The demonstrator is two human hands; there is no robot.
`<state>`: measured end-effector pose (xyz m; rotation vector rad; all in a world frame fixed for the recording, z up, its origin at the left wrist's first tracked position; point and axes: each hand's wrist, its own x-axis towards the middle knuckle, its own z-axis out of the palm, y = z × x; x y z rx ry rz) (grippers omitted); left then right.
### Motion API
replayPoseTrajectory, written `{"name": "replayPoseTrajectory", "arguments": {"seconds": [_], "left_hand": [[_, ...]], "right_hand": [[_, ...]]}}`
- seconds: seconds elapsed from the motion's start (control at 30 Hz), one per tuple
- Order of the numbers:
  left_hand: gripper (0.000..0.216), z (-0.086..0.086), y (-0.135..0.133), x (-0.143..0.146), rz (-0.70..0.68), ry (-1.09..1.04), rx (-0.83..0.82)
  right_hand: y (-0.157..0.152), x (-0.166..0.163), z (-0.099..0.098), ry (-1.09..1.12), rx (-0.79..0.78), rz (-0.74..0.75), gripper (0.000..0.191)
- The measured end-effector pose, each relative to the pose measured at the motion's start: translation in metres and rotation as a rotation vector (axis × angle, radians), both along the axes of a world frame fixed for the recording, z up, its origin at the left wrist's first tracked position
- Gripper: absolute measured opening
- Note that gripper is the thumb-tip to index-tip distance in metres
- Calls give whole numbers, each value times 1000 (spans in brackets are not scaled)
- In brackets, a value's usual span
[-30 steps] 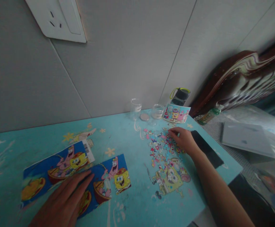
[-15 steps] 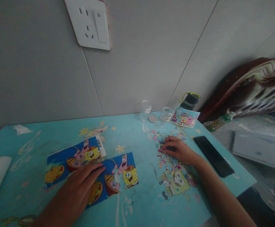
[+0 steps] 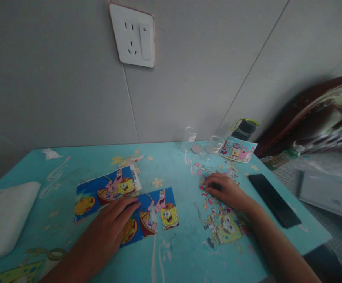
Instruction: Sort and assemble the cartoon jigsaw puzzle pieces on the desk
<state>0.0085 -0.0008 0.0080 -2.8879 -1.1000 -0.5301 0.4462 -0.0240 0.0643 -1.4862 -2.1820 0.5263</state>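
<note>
My left hand lies with its fingers stretched out over the left part of a blue jigsaw puzzle with cartoon figures in a boat. Touching or close behind it is a reference picture card with the same scene. On the right, my right hand reaches into a loose spread of small colourful puzzle pieces. Its thumb and fingers come together at a reddish puzzle piece, partly hidden by the fingertips.
Behind the pieces stand two clear plastic cups, a round lid, another picture card and a dark bottle. A black flat case lies right of my arm. A white bundle is at the left edge.
The whole view has shifted, so the table things appear farther right. Both hands stay in about the same places relative to the puzzle and the loose pieces.
</note>
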Motion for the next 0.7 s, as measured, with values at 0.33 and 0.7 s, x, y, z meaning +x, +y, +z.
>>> {"name": "replayPoseTrajectory", "arguments": {"seconds": [0.33,0.7], "left_hand": [[53,8,-2,4,-6,-25,-26],[47,11,-4,2,-3,-25,-88]], "right_hand": [[7,-8,-9,-21,67,-57,19],[9,-3,-13,-70,104,-107,24]]}}
